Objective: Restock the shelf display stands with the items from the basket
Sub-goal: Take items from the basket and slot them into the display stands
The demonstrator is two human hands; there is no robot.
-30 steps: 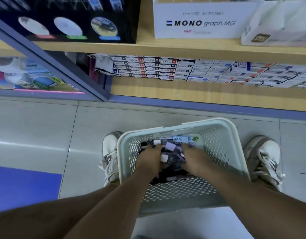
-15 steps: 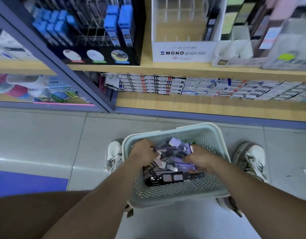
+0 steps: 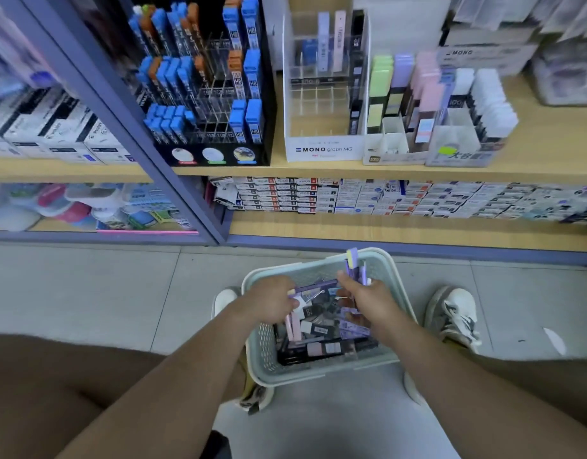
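Observation:
A pale green perforated basket (image 3: 262,346) sits on the floor between my feet, full of small purple, pink and black lead cases (image 3: 322,342). My left hand (image 3: 272,301) is inside it and grips pink and purple cases. My right hand (image 3: 368,298) holds a few purple cases (image 3: 354,266) upright above the basket's far rim. On the shelf above stands the white MONO graph MG display stand (image 3: 323,150), its clear slots mostly bare, with a few cases at the back.
A black stand (image 3: 216,157) with blue and orange lead cases is left of the white stand. Pastel cases in white trays (image 3: 398,150) are to its right. Stacked small boxes (image 3: 385,200) fill the lower shelf. My white shoe (image 3: 454,313) is right of the basket.
The view has tilted up, showing more of the shelf. My right hand has lifted some purple cases toward the basket's far rim; my left hand has taken hold of cases.

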